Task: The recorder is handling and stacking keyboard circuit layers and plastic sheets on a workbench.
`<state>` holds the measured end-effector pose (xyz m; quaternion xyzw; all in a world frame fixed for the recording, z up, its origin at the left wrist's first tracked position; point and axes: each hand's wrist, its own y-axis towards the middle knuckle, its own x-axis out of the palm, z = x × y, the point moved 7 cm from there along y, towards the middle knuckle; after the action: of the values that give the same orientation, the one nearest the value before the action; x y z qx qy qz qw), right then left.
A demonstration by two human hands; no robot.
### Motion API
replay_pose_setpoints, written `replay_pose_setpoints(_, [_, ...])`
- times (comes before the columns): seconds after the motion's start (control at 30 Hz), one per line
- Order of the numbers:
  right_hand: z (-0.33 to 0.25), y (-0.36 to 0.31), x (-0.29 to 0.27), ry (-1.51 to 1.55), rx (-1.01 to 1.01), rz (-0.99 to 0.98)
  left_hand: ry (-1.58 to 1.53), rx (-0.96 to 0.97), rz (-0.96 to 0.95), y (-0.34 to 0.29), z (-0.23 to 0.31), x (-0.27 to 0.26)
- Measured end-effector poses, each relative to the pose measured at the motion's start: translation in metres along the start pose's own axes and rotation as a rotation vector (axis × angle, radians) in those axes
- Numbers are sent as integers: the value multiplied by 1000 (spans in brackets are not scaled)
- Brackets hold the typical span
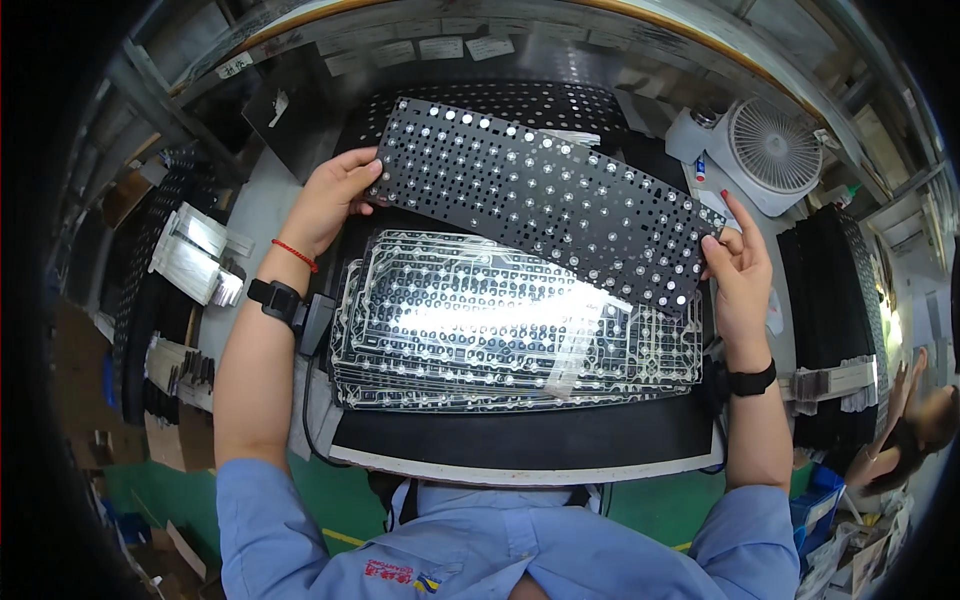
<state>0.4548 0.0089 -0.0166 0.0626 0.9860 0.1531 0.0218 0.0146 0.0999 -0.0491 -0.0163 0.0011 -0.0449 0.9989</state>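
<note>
A black perforated keyboard plate, dotted with rows of small shiny domes, is held up and tilted, its right end lower in view. My left hand grips its left end, thumb on the face. My right hand pinches the lower right corner with the thumb, while the index finger points up past the edge. Under the plate lies a stack of clear keyboard membrane sheets with silvery printed traces, glare across their middle. A pale strip rests on the top sheet.
A white desk fan stands at the back right beside a small marker. Stacks of black plates line the right side. Bundles of pale strips sit at the left. Another person is at the far right.
</note>
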Motion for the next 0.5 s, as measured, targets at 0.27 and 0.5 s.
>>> replay_pose_setpoints(0.27, [0,-1,1,4,27,-18,19,-22,-28,10,-13,-12])
replay_pose_setpoints(0.5, [11,-1,7,-207,37,-165,-238,16,260,6,-2,-21])
